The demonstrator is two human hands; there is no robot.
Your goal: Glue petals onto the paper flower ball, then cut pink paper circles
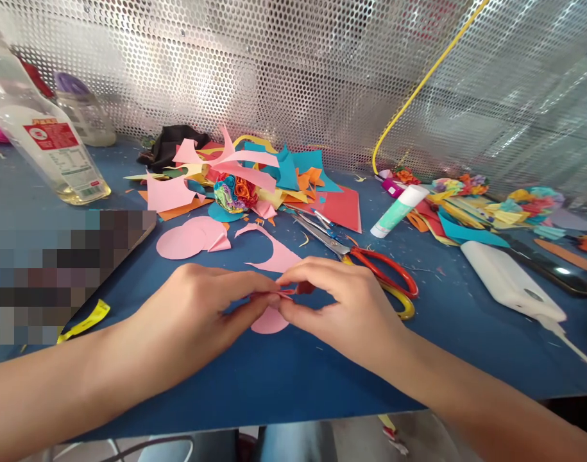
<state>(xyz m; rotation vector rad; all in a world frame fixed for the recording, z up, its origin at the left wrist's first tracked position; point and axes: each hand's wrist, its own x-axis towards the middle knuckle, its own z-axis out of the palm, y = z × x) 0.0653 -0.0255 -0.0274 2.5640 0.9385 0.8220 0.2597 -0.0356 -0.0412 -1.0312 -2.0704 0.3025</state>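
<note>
A small pink paper piece is pinched between the fingertips of both hands, low over the near middle of the blue table. The left hand is closed on its left edge with thumb and forefinger, and the right hand is closed on its right edge, where a bit of red shows. Just behind the right hand, red-handled scissors are laid flat. Pink paper circles are seen beyond the left hand. Farther back, a heap of coloured paper scraps is piled. A glue stick lies to the right, and a clear bottle is set at the far left.
</note>
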